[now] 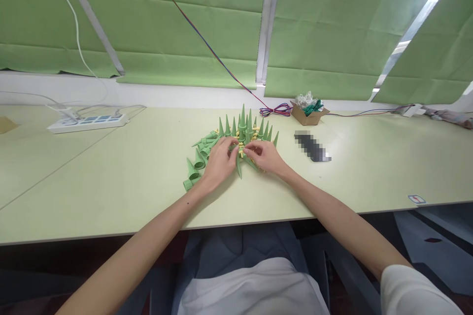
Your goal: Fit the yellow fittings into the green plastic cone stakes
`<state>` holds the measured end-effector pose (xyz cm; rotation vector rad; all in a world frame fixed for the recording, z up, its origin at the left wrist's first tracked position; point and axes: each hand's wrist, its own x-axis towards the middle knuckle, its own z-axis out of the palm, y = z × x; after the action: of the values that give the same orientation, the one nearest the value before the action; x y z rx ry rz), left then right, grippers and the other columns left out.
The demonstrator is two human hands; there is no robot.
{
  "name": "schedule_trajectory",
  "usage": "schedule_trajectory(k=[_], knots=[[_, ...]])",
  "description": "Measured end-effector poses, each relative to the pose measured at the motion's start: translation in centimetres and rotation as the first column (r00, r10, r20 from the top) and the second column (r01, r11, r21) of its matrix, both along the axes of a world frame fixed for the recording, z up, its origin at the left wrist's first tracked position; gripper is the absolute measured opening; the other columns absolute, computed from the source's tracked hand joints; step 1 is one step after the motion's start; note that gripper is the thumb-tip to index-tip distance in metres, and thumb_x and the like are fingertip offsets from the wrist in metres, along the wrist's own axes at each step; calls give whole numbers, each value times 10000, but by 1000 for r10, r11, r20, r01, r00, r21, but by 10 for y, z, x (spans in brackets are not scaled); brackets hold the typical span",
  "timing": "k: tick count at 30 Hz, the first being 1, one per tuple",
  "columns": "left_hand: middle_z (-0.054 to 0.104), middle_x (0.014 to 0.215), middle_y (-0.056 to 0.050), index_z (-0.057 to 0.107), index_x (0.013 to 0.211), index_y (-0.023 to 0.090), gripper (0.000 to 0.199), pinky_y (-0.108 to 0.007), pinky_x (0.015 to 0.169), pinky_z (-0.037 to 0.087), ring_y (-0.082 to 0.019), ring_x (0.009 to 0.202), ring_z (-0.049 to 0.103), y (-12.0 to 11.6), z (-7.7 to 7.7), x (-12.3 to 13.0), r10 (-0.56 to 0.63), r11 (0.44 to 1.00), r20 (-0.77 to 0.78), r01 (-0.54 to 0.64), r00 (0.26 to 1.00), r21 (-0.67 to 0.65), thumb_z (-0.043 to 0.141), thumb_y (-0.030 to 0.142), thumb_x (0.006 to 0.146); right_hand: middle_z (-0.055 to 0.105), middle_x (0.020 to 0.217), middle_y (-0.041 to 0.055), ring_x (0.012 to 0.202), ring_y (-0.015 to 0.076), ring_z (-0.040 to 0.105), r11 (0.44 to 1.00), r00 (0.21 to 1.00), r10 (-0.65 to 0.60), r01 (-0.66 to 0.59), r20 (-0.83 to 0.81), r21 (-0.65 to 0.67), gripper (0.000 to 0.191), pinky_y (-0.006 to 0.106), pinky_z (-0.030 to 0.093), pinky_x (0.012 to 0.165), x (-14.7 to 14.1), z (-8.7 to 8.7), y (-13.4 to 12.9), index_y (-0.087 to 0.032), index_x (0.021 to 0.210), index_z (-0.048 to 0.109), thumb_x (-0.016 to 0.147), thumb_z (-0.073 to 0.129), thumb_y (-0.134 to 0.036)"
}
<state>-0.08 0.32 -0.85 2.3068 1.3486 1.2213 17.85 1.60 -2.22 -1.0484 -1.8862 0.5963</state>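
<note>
My left hand (220, 160) and my right hand (267, 156) meet near the table's middle, thumbs and fingers pinched close together. What sits between their fingertips is small and mostly hidden; a bit of yellow shows there. Behind the hands, several green pointed plastic spikes (243, 119) stand upright in a cluster, with small yellow pieces (255, 130) among them. Beside my left hand lie more green hollow cones (192, 171), some on their sides with open ends showing. One green spike (239, 167) lies just below the fingertips, pointing toward me.
A white power strip (88, 123) with plugged cables sits at the back left. Behind the spikes lie a coiled red-and-blue wire (275, 110) and a small cardboard box (309, 115) holding crumpled wrapping. To the right is a dark pixelated object (313, 146). The pale table's front edge (236, 225) runs before me.
</note>
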Motion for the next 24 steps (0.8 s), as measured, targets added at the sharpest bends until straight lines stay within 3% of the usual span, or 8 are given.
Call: schedule_trajectory(k=[12,24], knots=[[573,1116,-61,565,1158,205,328,-324,702,504,-128,652,564,-4,-1,2,-45,996,-32,43,998,-72,617,280,844,695,770,22,579,121,556,999,998,1,-4,-66,-32,174,257,432,573,0,-1,1,-181,869,685,853,627,-344],[544,1126,-64,544,1173,217,316,-335,712,504,-127,639,547,-1,-4,0,-38,997,-45,35,998,-75,604,272,868,697,801,17,562,106,539,999,999,-3,1,-50,-36,171,254,427,574,0,0,0,-183,873,676,852,628,-346]])
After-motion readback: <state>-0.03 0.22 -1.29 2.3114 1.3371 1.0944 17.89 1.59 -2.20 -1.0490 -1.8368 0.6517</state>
